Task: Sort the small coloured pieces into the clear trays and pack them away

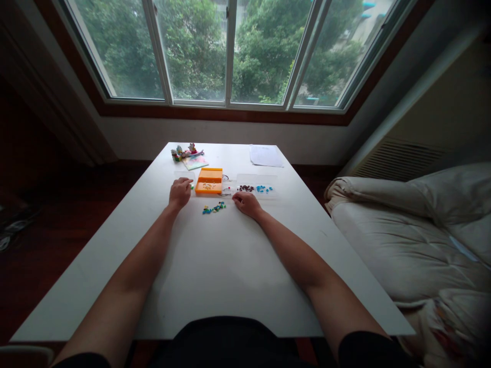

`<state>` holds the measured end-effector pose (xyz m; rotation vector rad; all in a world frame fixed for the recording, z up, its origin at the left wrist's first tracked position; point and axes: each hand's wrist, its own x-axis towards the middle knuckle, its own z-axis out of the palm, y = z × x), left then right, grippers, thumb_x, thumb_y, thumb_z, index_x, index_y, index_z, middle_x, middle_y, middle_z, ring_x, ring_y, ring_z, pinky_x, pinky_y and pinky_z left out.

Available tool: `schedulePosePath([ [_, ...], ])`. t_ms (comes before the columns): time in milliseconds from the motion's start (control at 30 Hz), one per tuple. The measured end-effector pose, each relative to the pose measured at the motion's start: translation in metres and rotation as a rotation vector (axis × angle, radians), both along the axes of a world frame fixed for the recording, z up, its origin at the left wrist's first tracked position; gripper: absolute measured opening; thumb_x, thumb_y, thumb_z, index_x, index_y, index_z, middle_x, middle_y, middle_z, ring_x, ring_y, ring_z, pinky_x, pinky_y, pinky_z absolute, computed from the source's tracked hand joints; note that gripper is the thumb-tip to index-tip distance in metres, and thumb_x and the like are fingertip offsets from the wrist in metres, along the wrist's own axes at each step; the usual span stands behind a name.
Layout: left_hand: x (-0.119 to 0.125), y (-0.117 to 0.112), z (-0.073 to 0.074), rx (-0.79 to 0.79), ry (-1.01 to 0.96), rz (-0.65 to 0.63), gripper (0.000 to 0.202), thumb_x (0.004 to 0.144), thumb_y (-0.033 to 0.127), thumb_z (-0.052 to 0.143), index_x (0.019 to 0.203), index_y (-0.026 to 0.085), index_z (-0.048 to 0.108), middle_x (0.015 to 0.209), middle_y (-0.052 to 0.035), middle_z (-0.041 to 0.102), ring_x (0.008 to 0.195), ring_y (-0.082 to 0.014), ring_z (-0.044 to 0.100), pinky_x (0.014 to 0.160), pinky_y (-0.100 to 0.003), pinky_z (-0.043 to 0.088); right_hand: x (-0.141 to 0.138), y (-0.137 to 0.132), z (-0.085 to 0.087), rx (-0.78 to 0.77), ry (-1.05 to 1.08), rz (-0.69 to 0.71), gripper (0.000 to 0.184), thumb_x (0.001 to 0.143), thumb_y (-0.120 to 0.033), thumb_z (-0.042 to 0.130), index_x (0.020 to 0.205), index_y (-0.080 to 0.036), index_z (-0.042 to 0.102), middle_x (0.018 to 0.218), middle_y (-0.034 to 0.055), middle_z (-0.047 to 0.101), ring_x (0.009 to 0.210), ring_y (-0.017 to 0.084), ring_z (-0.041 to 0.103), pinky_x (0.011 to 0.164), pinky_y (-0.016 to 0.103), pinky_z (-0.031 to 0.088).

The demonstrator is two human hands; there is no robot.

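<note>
My left hand [180, 193] is over the near side of a clear tray [180, 174], its fingers curled close together beside a small green piece [192, 186]. Right of it stands an orange box [209, 173] with small orange pieces inside. My right hand [247, 203] rests at the near edge of a clear tray [268, 179], fingers drawn together. That tray holds dark brown pieces [246, 188] and blue pieces [264, 188]. Between my hands lies a loose pile of blue, green and yellow pieces [214, 207]. What either hand pinches is too small to make out.
Small colourful figures [184, 152] and a pastel booklet [195, 162] sit at the back left of the white table [230, 266]. White paper sheets [266, 156] lie at the back right. A cream sofa [402, 235] stands to the right, and a window is beyond.
</note>
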<state>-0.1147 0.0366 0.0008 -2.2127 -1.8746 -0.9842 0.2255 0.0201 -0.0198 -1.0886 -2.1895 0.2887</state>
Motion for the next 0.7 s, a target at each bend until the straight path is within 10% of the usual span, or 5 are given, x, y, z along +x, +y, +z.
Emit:
schedulePosePath([
  [267, -0.010, -0.001, -0.008, -0.060, -0.007, 0.153, 0.033, 0.091, 0.027, 0.050, 0.111, 0.023, 0.075, 0.121, -0.0104, 0.067, 0.111, -0.0313, 0.054, 0.099, -0.048, 0.045, -0.019, -0.012, 0.006, 0.124, -0.182, 0.213, 0.028, 0.093, -0.016, 0.060, 0.117, -0.023, 0.072, 0.117, 0.0090, 0.069, 0.111, 0.024, 0.058, 0.097, 0.037, 0.048],
  [700, 0.034, -0.018, -0.003, -0.003, 0.063, -0.120, 0.030, 0.092, 0.024, 0.051, 0.109, 0.023, 0.075, 0.118, -0.0090, 0.068, 0.114, -0.0300, 0.054, 0.103, -0.050, 0.043, -0.023, -0.013, 0.003, 0.169, -0.266, 0.286, 0.033, 0.095, -0.014, 0.056, 0.122, -0.025, 0.072, 0.122, 0.0074, 0.071, 0.118, 0.023, 0.058, 0.106, 0.038, 0.045],
])
